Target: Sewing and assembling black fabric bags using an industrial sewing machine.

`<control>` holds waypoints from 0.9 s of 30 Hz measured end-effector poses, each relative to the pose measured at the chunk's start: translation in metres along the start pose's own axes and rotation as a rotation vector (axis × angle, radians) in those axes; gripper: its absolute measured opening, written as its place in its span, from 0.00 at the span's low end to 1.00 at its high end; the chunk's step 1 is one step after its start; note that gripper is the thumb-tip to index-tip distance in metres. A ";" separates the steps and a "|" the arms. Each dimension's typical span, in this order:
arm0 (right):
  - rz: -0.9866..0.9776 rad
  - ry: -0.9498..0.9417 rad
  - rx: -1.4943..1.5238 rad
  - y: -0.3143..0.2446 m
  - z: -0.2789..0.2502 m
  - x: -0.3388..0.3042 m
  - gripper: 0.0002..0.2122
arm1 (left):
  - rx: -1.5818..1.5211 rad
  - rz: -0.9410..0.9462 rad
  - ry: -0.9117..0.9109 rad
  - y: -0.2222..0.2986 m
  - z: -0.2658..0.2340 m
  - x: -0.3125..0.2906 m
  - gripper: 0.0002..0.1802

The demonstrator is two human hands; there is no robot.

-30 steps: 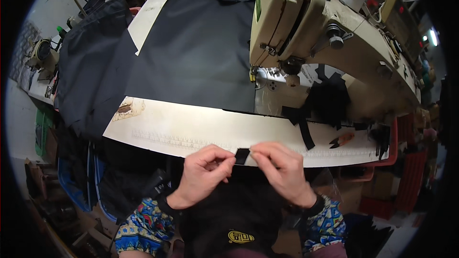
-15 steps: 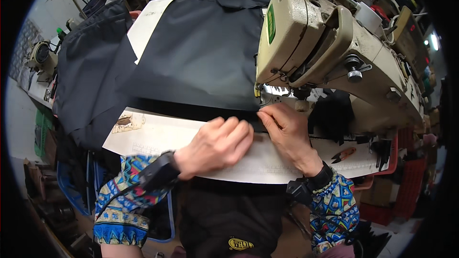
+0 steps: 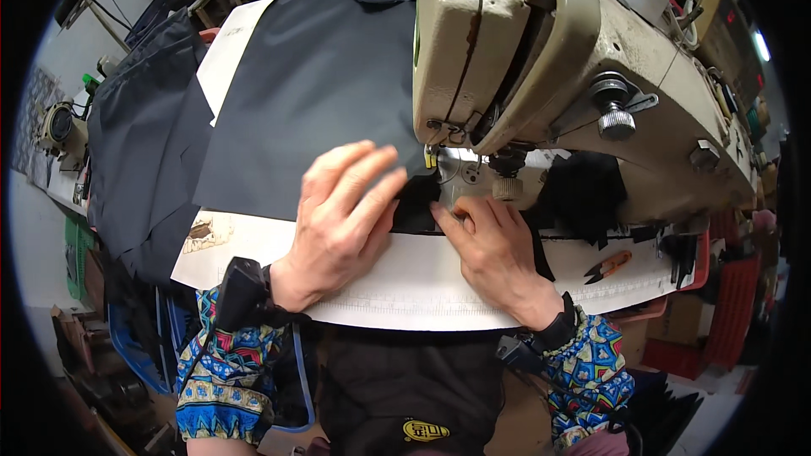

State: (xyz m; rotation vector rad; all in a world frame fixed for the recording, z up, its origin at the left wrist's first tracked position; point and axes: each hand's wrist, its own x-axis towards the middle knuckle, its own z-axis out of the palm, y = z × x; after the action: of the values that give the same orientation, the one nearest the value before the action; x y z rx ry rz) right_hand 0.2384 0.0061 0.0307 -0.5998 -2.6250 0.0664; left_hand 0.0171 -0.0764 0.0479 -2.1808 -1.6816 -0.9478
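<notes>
A large dark grey fabric sheet (image 3: 312, 110) lies flat to the left of the sewing machine (image 3: 456, 42), its right edge at the presser foot (image 3: 431, 157). My left hand (image 3: 342, 215) is over the fabric's near edge, fingers spread and slightly blurred, gripping nothing. Close in front of the needle plate (image 3: 469, 171), my right hand (image 3: 494, 249) has its thumb and bent fingers closed at the fabric's near right corner. A black part of the fabric shows between the two hands. The right fingertips are partly hidden.
A white tabletop with ruled markings (image 3: 422, 287) runs along the front. Orange-handled thread snips (image 3: 608, 267) and a black cloth bunch (image 3: 583, 194) lie at the right. More dark fabric (image 3: 139, 135) hangs at the left, above a blue basket (image 3: 135, 346).
My left hand has opened from a curled shape and shifted left and upward. The fabric's near edge now lies flatter. The machine appears larger and farther left as the view shifts.
</notes>
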 end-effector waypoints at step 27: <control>0.624 0.569 -0.731 0.123 -0.083 -0.173 0.20 | -0.125 0.214 -0.076 -0.042 0.050 0.027 0.13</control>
State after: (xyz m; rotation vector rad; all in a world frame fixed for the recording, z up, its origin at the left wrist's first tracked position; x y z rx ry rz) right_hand 0.4633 0.0395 0.0162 -1.4129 -1.7766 -0.7773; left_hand -0.0007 -0.0145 0.0176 -2.4481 -1.4159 -0.9456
